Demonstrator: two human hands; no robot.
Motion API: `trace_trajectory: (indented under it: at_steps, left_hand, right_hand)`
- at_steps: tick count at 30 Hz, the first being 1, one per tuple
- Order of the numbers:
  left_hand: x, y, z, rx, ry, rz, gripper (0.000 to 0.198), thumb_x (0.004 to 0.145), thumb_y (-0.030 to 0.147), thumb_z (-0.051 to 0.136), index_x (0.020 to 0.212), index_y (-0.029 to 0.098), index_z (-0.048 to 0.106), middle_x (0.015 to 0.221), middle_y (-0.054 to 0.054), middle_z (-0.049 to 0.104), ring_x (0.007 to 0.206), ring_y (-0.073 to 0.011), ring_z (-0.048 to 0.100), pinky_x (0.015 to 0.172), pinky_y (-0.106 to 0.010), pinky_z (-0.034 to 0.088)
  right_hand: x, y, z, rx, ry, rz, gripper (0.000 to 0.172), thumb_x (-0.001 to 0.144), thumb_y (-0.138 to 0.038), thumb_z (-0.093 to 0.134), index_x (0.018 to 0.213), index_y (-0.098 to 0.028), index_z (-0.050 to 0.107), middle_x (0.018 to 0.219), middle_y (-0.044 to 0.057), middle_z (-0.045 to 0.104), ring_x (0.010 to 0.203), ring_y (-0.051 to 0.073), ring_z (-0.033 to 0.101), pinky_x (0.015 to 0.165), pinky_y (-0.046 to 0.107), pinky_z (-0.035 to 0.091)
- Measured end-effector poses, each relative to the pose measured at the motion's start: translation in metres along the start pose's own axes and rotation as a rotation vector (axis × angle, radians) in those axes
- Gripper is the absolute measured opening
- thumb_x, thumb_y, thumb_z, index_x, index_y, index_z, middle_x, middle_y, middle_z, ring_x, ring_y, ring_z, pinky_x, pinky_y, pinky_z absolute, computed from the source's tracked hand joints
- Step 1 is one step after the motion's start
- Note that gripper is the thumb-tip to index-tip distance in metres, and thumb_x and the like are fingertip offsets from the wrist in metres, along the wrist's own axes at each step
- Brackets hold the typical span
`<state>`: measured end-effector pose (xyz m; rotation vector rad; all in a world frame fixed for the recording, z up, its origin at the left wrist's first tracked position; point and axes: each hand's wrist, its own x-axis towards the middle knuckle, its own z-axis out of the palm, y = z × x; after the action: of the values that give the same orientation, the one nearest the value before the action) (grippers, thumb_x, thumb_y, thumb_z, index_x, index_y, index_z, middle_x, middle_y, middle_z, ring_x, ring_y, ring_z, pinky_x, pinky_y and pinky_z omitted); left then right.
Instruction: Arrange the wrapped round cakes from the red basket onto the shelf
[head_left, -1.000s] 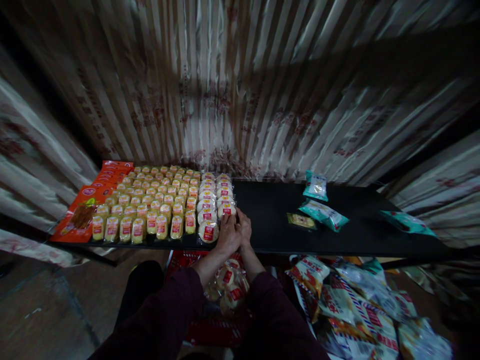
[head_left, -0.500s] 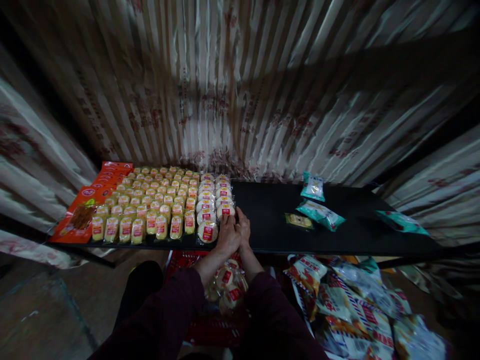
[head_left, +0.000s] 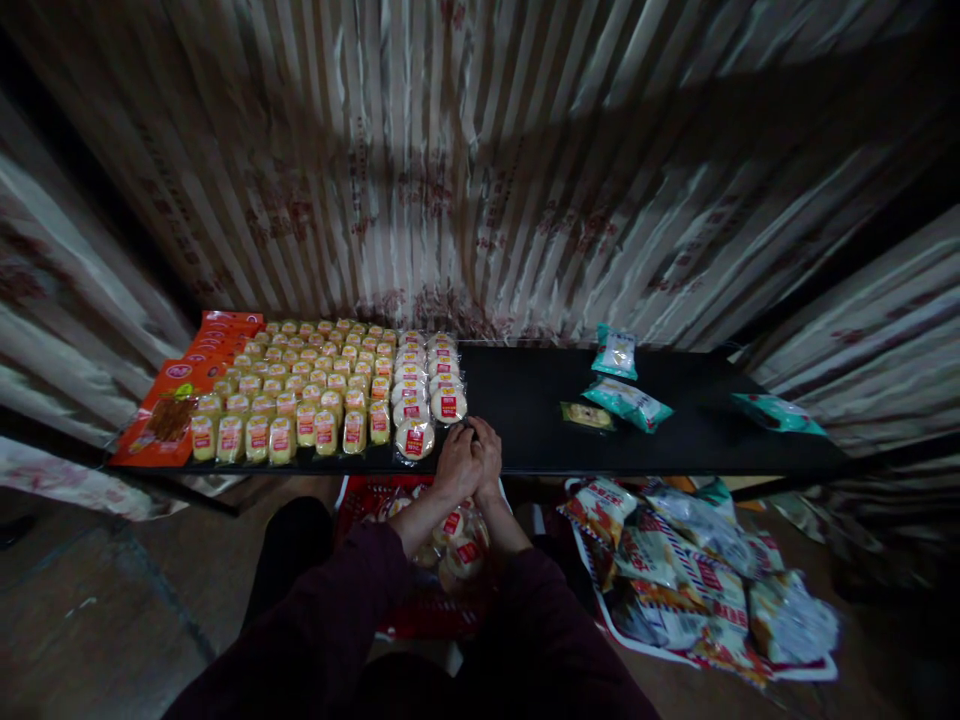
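While pressing left hand (head_left: 458,466) against right hand (head_left: 487,456), can't tell grip; see lined-up cakes (head_left: 412,391) mid-frame, loose cakes (head_left: 464,556) unplaced lower centre.

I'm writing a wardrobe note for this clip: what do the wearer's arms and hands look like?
Both arms are in long, dark purple sleeves, apparently plain; the dim light hides any finer pattern. The cuffs stop short of the wrists, leaving some forearm bare. The left hand and right hand wear no gloves, and no watch is visible.
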<state>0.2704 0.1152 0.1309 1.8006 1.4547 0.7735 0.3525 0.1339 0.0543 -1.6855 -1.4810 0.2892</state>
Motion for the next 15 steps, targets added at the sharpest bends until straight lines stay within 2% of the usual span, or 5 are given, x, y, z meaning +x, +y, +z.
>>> trace_trajectory:
  at_steps: [3,6,11,13,15]
  left_hand:
    - [-0.019,-0.002,0.000,0.001,-0.031,0.013,0.040,0.081,0.010,0.038,0.114,0.013,0.060,0.122,-0.013,0.060,0.119,-0.0214,0.051,0.107,-0.035,0.037]
    - [-0.046,-0.009,0.000,0.002,-0.042,0.040,0.039,0.083,0.013,0.035,0.115,0.010,0.058,0.123,-0.014,0.059,0.119,-0.0200,0.051,0.108,-0.032,0.035]
    - [-0.094,-0.034,0.008,0.026,-0.090,0.088,0.041,0.084,0.014,0.034,0.118,0.014,0.056,0.127,-0.012,0.057,0.122,-0.0184,0.048,0.108,-0.034,0.035]
    - [-0.109,-0.051,0.015,0.049,-0.134,0.040,0.041,0.083,0.014,0.035,0.118,0.015,0.056,0.129,-0.011,0.056,0.123,-0.0187,0.047,0.109,-0.036,0.033]
    - [-0.120,-0.070,0.022,0.067,-0.226,-0.114,0.037,0.082,0.014,0.039,0.113,0.016,0.059,0.125,-0.010,0.059,0.120,-0.0192,0.050,0.107,-0.036,0.035]
  right_hand:
    - [-0.022,-0.006,-0.008,0.044,-0.004,-0.021,0.045,0.077,-0.017,0.034,0.114,-0.014,0.059,0.123,0.013,0.059,0.117,0.021,0.049,0.099,0.038,0.038]
    - [-0.050,-0.011,-0.017,0.099,-0.005,-0.049,0.044,0.079,-0.017,0.033,0.114,-0.014,0.059,0.121,0.012,0.059,0.115,0.021,0.050,0.099,0.039,0.038]
    - [-0.105,-0.006,-0.022,0.104,-0.057,-0.018,0.042,0.080,-0.017,0.035,0.113,-0.020,0.060,0.122,0.009,0.059,0.114,0.021,0.050,0.098,0.041,0.039]
    - [-0.126,0.000,-0.018,0.083,-0.141,0.030,0.041,0.079,-0.016,0.038,0.112,-0.020,0.061,0.120,0.009,0.060,0.112,0.022,0.051,0.098,0.041,0.040]
    - [-0.145,0.006,-0.010,0.055,-0.354,0.099,0.039,0.076,-0.014,0.042,0.108,-0.019,0.063,0.112,0.010,0.065,0.107,0.022,0.055,0.095,0.040,0.042]
